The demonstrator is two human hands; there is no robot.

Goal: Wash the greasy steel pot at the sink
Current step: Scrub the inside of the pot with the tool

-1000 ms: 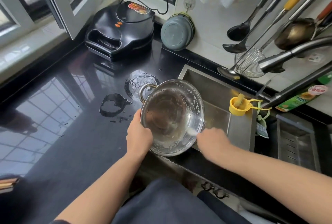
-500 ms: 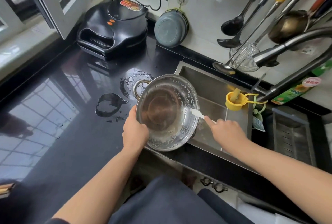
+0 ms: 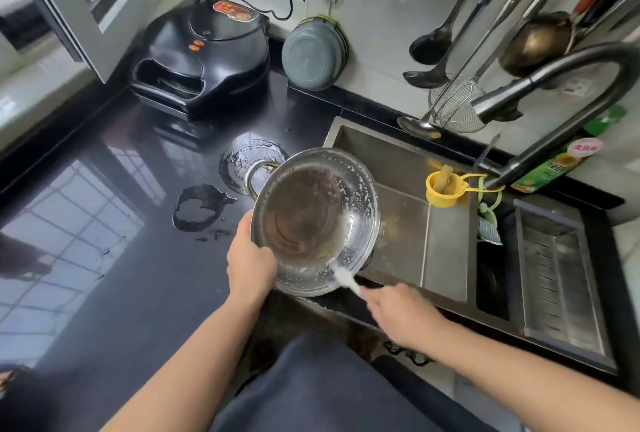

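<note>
Risk — soapy round steel pot [image 3: 313, 220], tilted over steel sink [image 3: 446, 234], could slip: left hand [image 3: 250, 263] clamps rim, right hand [image 3: 401, 314] pinches white brush [image 3: 344, 277].

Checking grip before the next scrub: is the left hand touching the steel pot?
Touching. The head view shows the left hand gripping the near-left rim of the steel pot, its thumb overlapping the rim with no gap.
</note>
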